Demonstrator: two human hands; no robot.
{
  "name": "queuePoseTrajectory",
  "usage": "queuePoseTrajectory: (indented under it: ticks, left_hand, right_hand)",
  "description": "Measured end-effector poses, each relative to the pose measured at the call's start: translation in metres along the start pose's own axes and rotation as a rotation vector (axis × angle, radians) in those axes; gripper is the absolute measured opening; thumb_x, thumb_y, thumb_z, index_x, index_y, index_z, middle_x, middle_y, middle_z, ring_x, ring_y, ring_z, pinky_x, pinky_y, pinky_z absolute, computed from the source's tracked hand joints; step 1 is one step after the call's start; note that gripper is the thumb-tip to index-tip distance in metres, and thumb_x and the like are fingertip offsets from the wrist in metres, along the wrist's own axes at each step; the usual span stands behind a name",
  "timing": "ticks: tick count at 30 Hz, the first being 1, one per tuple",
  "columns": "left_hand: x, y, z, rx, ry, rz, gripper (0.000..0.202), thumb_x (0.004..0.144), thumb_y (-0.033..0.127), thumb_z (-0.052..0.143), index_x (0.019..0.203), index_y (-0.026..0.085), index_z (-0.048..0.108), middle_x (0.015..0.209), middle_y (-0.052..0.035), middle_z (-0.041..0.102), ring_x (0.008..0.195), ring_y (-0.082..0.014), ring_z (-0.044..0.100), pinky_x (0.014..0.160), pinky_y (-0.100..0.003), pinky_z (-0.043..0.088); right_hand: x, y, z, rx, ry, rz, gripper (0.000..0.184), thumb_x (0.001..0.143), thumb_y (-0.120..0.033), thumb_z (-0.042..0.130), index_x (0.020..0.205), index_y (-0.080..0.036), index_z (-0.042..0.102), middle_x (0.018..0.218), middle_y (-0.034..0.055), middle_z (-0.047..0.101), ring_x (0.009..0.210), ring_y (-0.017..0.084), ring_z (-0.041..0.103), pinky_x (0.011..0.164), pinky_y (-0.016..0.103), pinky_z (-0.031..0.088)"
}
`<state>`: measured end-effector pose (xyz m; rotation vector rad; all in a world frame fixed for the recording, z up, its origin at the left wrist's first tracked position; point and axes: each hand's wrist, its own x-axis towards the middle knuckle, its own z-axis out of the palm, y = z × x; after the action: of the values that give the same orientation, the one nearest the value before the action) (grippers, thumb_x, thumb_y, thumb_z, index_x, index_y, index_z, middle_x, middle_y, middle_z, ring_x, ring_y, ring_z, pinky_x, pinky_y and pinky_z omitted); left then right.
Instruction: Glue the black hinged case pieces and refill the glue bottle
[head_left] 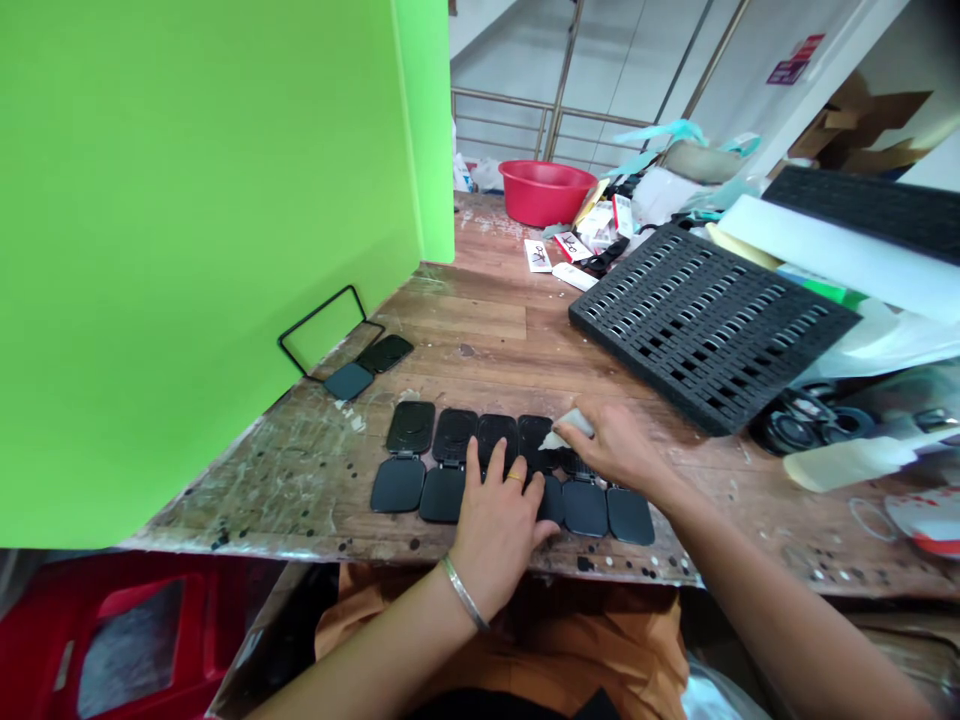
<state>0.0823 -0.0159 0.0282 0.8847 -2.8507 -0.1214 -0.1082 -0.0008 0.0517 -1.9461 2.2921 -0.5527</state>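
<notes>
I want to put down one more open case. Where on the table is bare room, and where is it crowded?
Bare wood lies between the row of open black cases and the red basin, left of the black slotted tray. A narrower patch lies beside the green board. Crowded: the right side, and under the left hand and right hand.

A worn wooden desk (480, 330) carries a row of open black cases (420, 460) under the fingers (495, 465), a black slotted tray (705, 320) beyond them, and a red bowl (546, 190) farther back.

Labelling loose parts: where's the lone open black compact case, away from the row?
Head view, left of centre: the lone open black hinged compact case lies on the worn wooden table, beside the black wire stand under the green board.
</notes>
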Motion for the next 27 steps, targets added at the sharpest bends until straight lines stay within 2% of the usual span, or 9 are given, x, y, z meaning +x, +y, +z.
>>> queuePoseTrajectory:
  ticks: [7,11,15,18,22,25,27]
  left_hand:
    - [0.001,-0.001,0.0,-0.005,-0.011,0.003,0.051,0.079,0.053,0.064,0.12,0.022,0.063,0.125,-0.0115,0.061,0.131,-0.0369,0.038,0.111,-0.065,0.011]
    - [0.0,-0.001,0.0,-0.006,-0.015,0.004,0.051,0.08,0.053,0.063,0.12,0.022,0.062,0.125,-0.0117,0.061,0.131,-0.037,0.038,0.111,-0.065,0.011]
    - [0.0,0.0,0.002,-0.006,-0.014,-0.001,0.051,0.08,0.053,0.063,0.12,0.021,0.063,0.124,-0.0125,0.061,0.131,-0.0382,0.038,0.111,-0.066,0.01]
    - [-0.003,0.001,0.001,-0.039,-0.012,-0.013,0.051,0.08,0.053,0.062,0.12,0.022,0.062,0.124,-0.0119,0.061,0.132,-0.0381,0.037,0.111,-0.066,0.01]
    - [-0.015,-0.006,-0.002,-0.082,0.042,-0.029,0.055,0.083,0.052,0.059,0.129,0.024,0.054,0.135,-0.0107,0.054,0.136,-0.0336,0.032,0.113,-0.061,0.014]
    - [-0.025,-0.018,-0.004,-0.042,0.076,-0.082,0.054,0.084,0.05,0.058,0.131,0.023,0.052,0.135,-0.0101,0.054,0.137,-0.0327,0.031,0.114,-0.059,0.014]
    - [-0.03,-0.027,-0.004,-0.008,0.074,-0.115,0.052,0.084,0.051,0.058,0.129,0.023,0.054,0.132,-0.0096,0.056,0.136,-0.0341,0.033,0.113,-0.061,0.014]
  right_hand:
    - [0.023,-0.012,0.018,-0.072,0.077,-0.029,0.027,0.089,-0.04,0.047,0.08,-0.017,0.059,0.074,0.007,0.065,0.066,0.019,0.055,0.058,0.029,0.026]
    - [0.037,-0.003,0.016,-0.113,0.077,0.027,0.026,0.087,-0.038,0.048,0.079,-0.016,0.061,0.079,0.0103,0.067,0.071,0.021,0.057,0.058,0.029,0.027]
    - [0.032,0.017,0.008,-0.103,0.073,0.121,0.028,0.086,-0.038,0.048,0.073,-0.016,0.059,0.075,0.0108,0.065,0.068,0.02,0.055,0.058,0.029,0.027]
    - [0.019,0.034,0.004,0.021,0.033,0.197,0.029,0.083,-0.041,0.049,0.07,-0.016,0.059,0.071,0.0087,0.064,0.064,0.018,0.053,0.058,0.028,0.029]
    - [0.005,0.047,0.008,0.291,0.033,0.285,0.037,0.08,-0.049,0.047,0.066,-0.017,0.059,0.062,0.0044,0.059,0.058,0.017,0.05,0.054,0.027,0.03]
    - [0.006,0.039,0.017,0.492,0.047,0.3,0.043,0.079,-0.054,0.046,0.066,-0.016,0.061,0.057,0.002,0.056,0.054,0.015,0.047,0.052,0.026,0.03]
    - [0.012,0.027,0.023,0.544,0.057,0.265,0.043,0.079,-0.054,0.047,0.068,-0.015,0.063,0.058,0.0019,0.056,0.055,0.015,0.047,0.052,0.026,0.03]
